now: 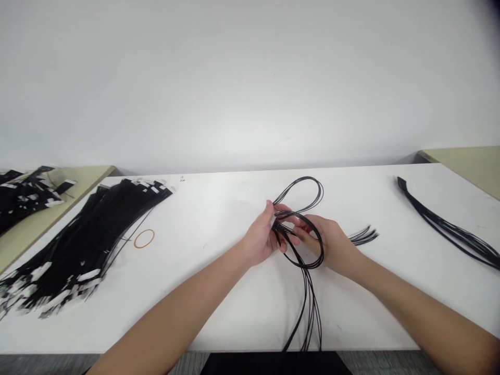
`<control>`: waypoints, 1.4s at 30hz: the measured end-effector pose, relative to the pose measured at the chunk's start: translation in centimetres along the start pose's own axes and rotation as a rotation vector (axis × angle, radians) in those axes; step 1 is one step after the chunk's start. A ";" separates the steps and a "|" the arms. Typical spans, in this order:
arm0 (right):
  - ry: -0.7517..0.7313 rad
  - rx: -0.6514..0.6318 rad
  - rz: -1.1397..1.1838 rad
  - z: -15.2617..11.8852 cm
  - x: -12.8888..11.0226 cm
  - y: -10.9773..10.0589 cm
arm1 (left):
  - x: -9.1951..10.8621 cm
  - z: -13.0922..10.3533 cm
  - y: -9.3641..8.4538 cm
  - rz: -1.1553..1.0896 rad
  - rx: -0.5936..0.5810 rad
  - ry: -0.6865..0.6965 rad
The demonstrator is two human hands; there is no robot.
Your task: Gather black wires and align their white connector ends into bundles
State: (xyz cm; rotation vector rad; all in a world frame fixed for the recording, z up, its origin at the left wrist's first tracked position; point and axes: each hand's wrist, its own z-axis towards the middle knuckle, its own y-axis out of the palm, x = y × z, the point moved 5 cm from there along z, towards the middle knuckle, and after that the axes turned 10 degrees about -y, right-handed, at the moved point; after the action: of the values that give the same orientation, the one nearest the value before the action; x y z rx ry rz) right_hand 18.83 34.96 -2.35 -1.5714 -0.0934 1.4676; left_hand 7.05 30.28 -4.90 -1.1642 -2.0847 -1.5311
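Note:
Over the middle of the white table, a bundle of thin black cables [321, 245] is gathered between my two hands. My left hand [262, 237] is closed around the bundle near a small whitish piece [272, 221]. One cable loop rises above the hands and a second bends round in front of my right hand [326, 239]. That hand pinches at the bundle, though its fingertips are partly hidden by the loop. Cable ends [365, 237] stick out beyond my right wrist. Other strands hang down to the table's front edge.
A large pile of black cables with white tags [97, 224] lies on the left of the table [203, 312], beside an orange rubber band [144, 238]. More tagged cables [29, 195] rest on the left side table. Another black cable bundle [441, 225] lies at the right.

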 end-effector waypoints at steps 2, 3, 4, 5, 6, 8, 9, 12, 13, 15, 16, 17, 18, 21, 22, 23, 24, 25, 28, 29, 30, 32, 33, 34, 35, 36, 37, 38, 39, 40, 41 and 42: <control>-0.028 0.002 -0.082 0.1 -0.1 0.0 | 0.0 0.0 0.0 0.002 -0.010 0.000; -0.030 0.002 -0.125 0.1 -0.1 -0.1 | 0.0 0.0 0.0 0.005 -0.014 0.002; -0.020 -0.006 -0.156 0.2 -0.1 -0.4 | 0.0 0.0 0.0 0.007 -0.015 0.007; 0.001 -0.021 -0.165 0.1 -0.1 -0.7 | 0.0 0.0 0.0 0.008 -0.011 0.012; 0.036 -0.051 -0.144 0.1 0.0 -1.1 | 0.0 0.0 -0.1 0.006 -0.003 0.015; 0.103 -0.129 0.045 -0.1 0.3 -2.3 | 0.0 0.0 -0.3 -0.004 0.022 0.016; 0.144 -0.171 0.194 -0.3 0.4 -2.9 | 0.0 0.0 -0.4 -0.008 0.036 0.012; 0.295 -0.145 0.696 -0.7 1.1 -5.1 | 0.0 0.1 -0.6 0.009 0.070 -0.013; 0.301 -0.109 0.823 -0.7 1.2 -5.7 | 0.0 0.2 -0.7 0.020 0.077 -0.023; 0.282 -0.006 0.965 -0.5 1.4 -6.5 | -0.1 0.2 -0.7 0.037 0.084 -0.044; 0.265 0.051 1.002 -0.4 1.5 -6.6 | -0.1 0.2 -0.7 0.042 0.084 -0.052; 0.251 0.117 1.028 -0.2 1.6 -6.6 | -0.1 0.2 -0.6 0.043 0.084 -0.057; 0.239 0.193 1.052 0.0 1.7 -6.4 | -0.1 0.2 -0.5 0.042 0.082 -0.061; 0.210 0.447 1.123 0.4 1.9 -6.0 | -0.2 0.3 -0.3 0.049 0.073 -0.065; 0.200 0.512 1.134 0.5 1.9 -5.9 | -0.2 0.3 -0.2 0.057 0.067 -0.067; 0.187 0.560 1.135 0.6 1.9 -5.8 | -0.2 0.3 -0.1 0.067 0.059 -0.069; 0.168 0.594 1.128 0.6 1.8 -5.8 | -0.3 0.3 -0.1 0.076 0.051 -0.070; 0.146 0.617 1.113 0.5 1.7 -5.9 | -0.3 0.3 -0.1 0.083 0.043 -0.069; 0.087 0.625 1.035 0.2 1.3 -6.2 | -0.4 0.3 -0.2 0.092 0.035 -0.066; 0.077 0.608 0.997 0.1 1.1 -6.3 | -0.4 0.3 -0.2 0.097 0.031 -0.064; 0.073 0.587 0.946 -0.1 1.0 -6.3 | -0.4 0.3 -0.2 0.101 0.024 -0.065; 0.077 0.529 0.785 -0.4 0.6 -6.1 | -0.5 0.3 -0.1 0.105 -0.001 -0.073; 0.075 0.494 0.665 -0.4 0.4 -6.0 | -0.5 0.3 -0.1 0.103 -0.014 -0.079; 0.063 0.457 0.529 -0.5 0.0 -5.9 | -0.5 0.3 -0.1 0.101 -0.025 -0.088; 0.039 0.417 0.392 -0.5 -0.3 -5.8 | -0.5 0.3 -0.1 0.100 -0.036 -0.095; 0.009 0.381 0.272 -0.4 -0.7 -5.7 | -0.5 0.3 -0.1 0.102 -0.047 -0.101; -0.020 0.350 0.179 -0.4 -1.0 -5.5 | -0.5 0.3 -0.1 0.106 -0.056 -0.105; -0.043 0.329 0.120 -0.4 -1.3 -5.3 | -0.6 0.3 -0.1 0.110 -0.064 -0.106; -0.052 0.317 0.092 -0.3 -1.4 -5.2 | -0.5 0.4 0.0 0.111 -0.071 -0.104; -0.044 0.314 0.082 -0.3 -1.3 -5.1 | -0.5 0.4 0.0 0.109 -0.077 -0.102; -0.032 0.319 0.082 -0.3 -1.3 -5.1 | -0.5 0.4 0.0 0.105 -0.080 -0.101; -0.020 0.327 0.085 -0.4 -1.1 -5.1 | -0.5 0.4 0.0 0.101 -0.084 -0.101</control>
State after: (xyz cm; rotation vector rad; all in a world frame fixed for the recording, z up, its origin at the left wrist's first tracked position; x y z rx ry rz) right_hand 21.48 36.82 1.78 -1.3082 0.1958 1.4796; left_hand 7.45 30.39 -5.40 -1.3823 -2.0076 -1.5557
